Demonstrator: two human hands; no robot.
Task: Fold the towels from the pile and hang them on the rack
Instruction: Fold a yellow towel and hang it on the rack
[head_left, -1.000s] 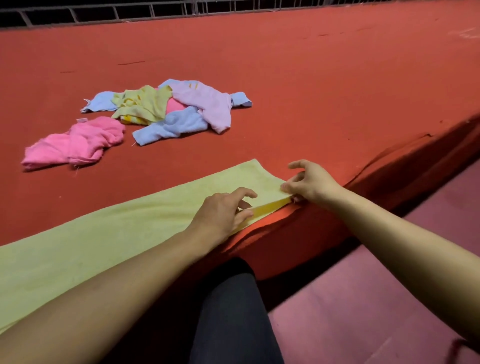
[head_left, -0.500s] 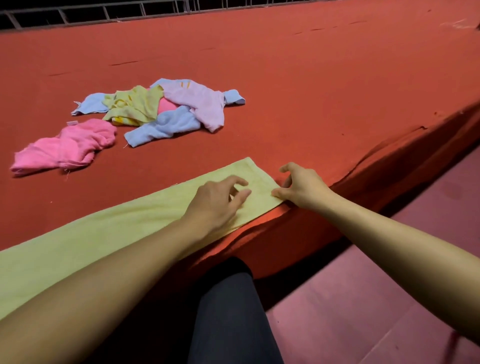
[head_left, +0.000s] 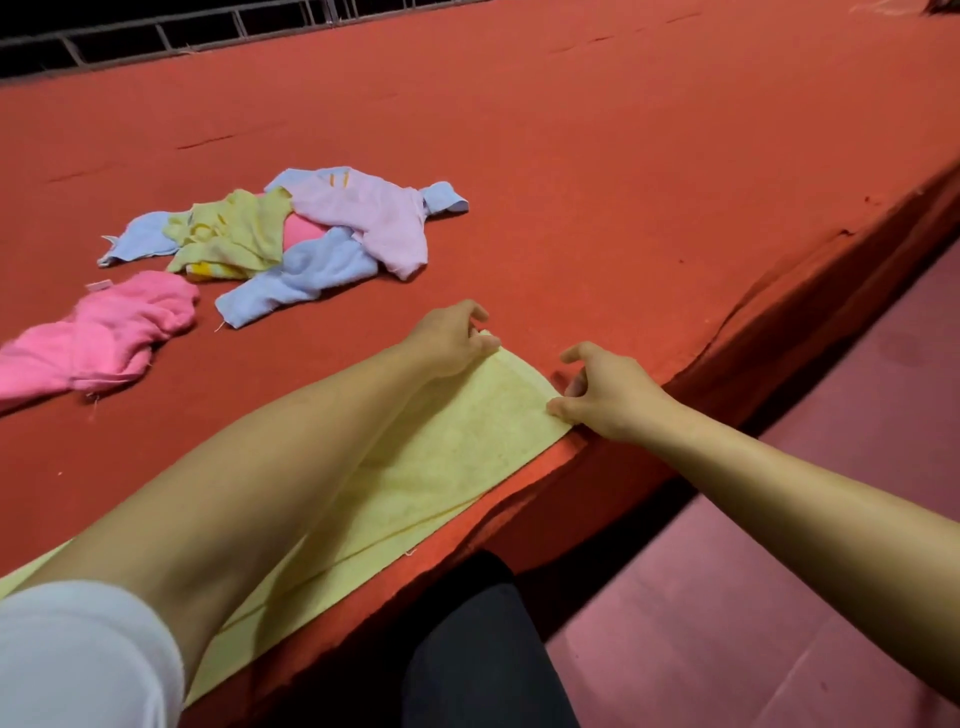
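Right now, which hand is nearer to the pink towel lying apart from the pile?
The left hand. It pinches the far corner of the yellow towel, on the side towards the pink towel. The right hand pinches the near corner at the table's edge, farther away.

The yellow towel is soft, nubby terry cloth, matt; the towels in the pile look fluffy and matt too. The red worktop wears a rough, felt-like matt covering, while the floor shows smooth tiles with a slight sheen
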